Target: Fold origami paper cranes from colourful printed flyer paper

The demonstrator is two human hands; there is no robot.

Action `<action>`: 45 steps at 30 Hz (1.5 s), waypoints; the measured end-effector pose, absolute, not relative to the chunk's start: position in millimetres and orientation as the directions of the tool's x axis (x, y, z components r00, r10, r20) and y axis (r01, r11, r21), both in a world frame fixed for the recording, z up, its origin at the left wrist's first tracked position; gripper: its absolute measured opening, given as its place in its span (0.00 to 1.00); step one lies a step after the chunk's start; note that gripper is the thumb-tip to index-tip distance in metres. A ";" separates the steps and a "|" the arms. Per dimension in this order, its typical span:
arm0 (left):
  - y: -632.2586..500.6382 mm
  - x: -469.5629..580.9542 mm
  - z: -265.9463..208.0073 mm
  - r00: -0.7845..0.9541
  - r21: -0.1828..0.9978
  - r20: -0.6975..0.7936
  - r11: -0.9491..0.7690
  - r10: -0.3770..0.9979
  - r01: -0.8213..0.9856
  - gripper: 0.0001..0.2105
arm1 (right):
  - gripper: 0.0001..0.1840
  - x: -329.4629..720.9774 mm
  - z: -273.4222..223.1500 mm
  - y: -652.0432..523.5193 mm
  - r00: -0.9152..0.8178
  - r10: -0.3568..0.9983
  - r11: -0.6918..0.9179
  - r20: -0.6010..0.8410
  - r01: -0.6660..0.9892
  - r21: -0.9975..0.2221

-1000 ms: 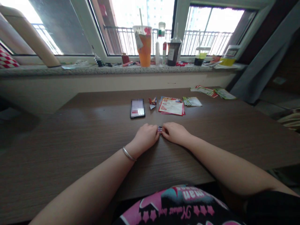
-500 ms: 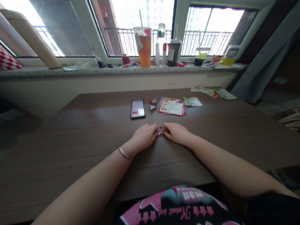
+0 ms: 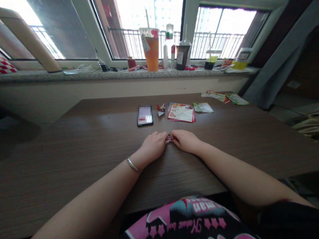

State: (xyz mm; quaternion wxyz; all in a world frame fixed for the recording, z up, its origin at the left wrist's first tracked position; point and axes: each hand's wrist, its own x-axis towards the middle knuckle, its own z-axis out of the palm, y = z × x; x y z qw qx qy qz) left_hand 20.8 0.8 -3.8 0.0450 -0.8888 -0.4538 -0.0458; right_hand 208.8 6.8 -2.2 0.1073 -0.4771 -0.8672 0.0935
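Note:
A small printed piece of paper (image 3: 169, 138), white with dark and purplish marks, lies on the tabletop between my two hands. My left hand (image 3: 154, 144), with a silver bangle at its wrist, is closed on the paper's left end. On the right end, the fingers of my right hand (image 3: 186, 140) are pinched. Only a narrow strip shows between the fingertips; the rest is covered. Just beyond the hands stands a small folded paper piece (image 3: 161, 109) in red, yellow and white. Beside it is a stack of printed cards (image 3: 181, 113).
A phone (image 3: 145, 116) lies on the brown table (image 3: 82, 149), beyond my left hand. Green-white packets (image 3: 203, 107) and more cards (image 3: 216, 96) lie at the back right. The windowsill (image 3: 84, 75) holds an orange drink cup (image 3: 152, 51), a dark cup (image 3: 182, 56) and bottles.
My hands have come slightly closer together, so less of the paper shows between them. The whole view has shifted a little.

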 end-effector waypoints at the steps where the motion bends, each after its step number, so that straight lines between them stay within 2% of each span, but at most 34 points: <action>1: 0.7 20.1 -3.4 0.595 -0.040 0.135 -0.595 0.793 0.803 0.09 | 0.06 209.2 -1.8 7.3 -0.519 0.850 0.523 0.095 0.808 -0.272; 5: -0.6 17.5 -1.8 0.655 -0.061 0.194 -0.657 0.731 0.751 0.07 | 0.05 212.0 -1.0 10.2 -0.499 0.863 0.496 0.078 0.808 -0.318; 9: -4.9 18.0 0.3 0.687 -0.131 0.234 -0.678 0.688 0.723 0.07 | 0.05 214.0 -2.4 11.3 -0.505 0.859 0.501 0.085 0.797 -0.336; 16: -16.3 19.1 6.8 0.748 -0.183 0.192 -0.726 0.635 0.663 0.10 | 0.05 213.3 -5.7 11.4 -0.507 0.855 0.512 0.110 0.792 -0.333; 26: -26.4 22.0 12.4 0.724 -0.195 0.146 -0.697 0.674 0.690 0.12 | 0.04 215.5 -10.8 15.3 -0.488 0.861 0.500 0.142 0.761 -0.414; 31: -28.1 27.5 11.9 0.685 -0.141 0.126 -0.671 0.717 0.728 0.13 | 0.03 215.8 -8.2 16.0 -0.465 0.874 0.472 0.141 0.742 -0.477; 45: -30.0 29.1 13.7 0.705 -0.127 0.128 -0.694 0.697 0.709 0.16 | 0.05 219.7 -7.1 20.8 -0.398 0.908 0.397 0.130 0.719 -0.571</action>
